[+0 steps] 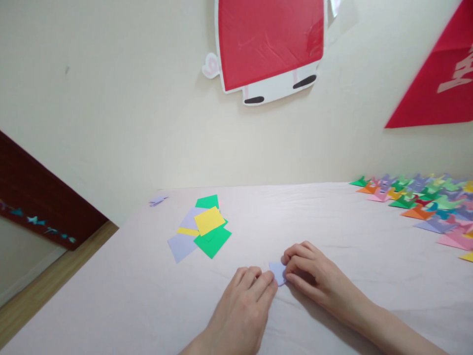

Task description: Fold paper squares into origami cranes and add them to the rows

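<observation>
A small folded piece of lilac paper (278,272) lies on the pale cloth in front of me. My left hand (244,306) has its fingers bent and pressed together, with the index finger and thumb at the paper's left edge. On the other side my right hand (316,273) is curled, its thumb and fingertips closed on the right edge. Part of the paper is hidden under my fingers. Beyond my left hand is a loose pile of coloured squares, with a yellow sheet (209,221) on top, green sheets (213,242) below and lilac sheets (182,246) at the left.
Rows of folded paper cranes (421,212) in many colours stand at the right by the wall. Another folded lilac paper (158,200) lies at the far left of the cloth-covered surface (121,291). A red-and-white cartoon figure (271,44) hangs on the wall.
</observation>
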